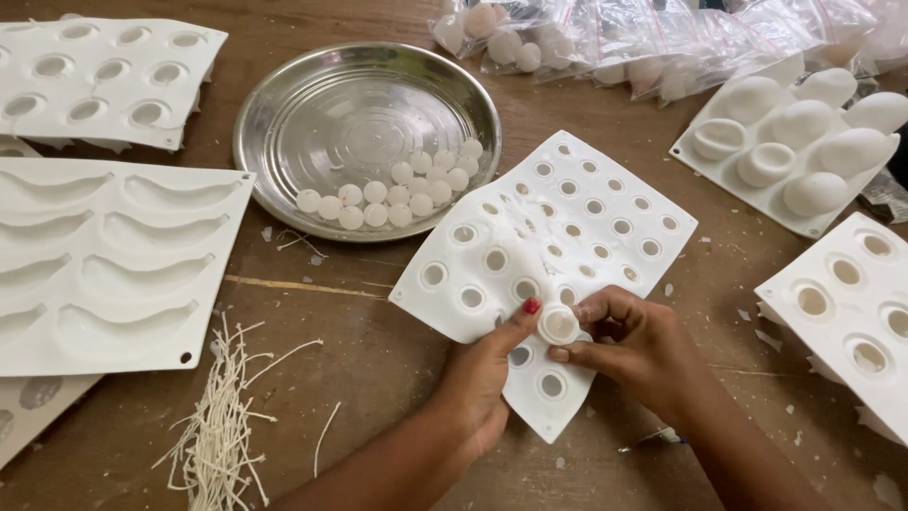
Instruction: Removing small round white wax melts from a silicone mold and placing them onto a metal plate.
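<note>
Centrally on the wooden surface [378, 360]: flexible white mould [544, 251] with rows of round cavities, near edge lifted and bent by both hands. Left hand [478, 378] under the near edge, thumb with red nail up against one pushed-out cup. Right hand [643, 345] over the same edge, fingers [591, 312] curled and pinching the sheet around that cup. Small white round piece [558, 325] sitting in the inverted cup, between the two thumbs, half out. Left fingers beneath the sheet hidden; spread or closed cannot tell.

Round metal tray [284, 123] beyond the mould, apart from it, holding a cluster of white balls [388, 194] along its near rim. Crescent mould [123, 255] far left, another round-cavity mould [104, 76] above it. Egg-shape mould [794, 142] upper right, clear bags [586, 38] of white pieces along the far edge. Bundle of pale wicks [222, 435] near left, loose on the surface.

Risks, judged: piece appears soft-edged and only partly freed, so uneven thumb pressure could dent or crack it. Sudden release of the bent sheet could flick the piece off onto the crumb-strewn surface. Sharp folding at the edge could tear thin cavity walls. Neighbouring filled cavities could pop loose from the same flexing.
</note>
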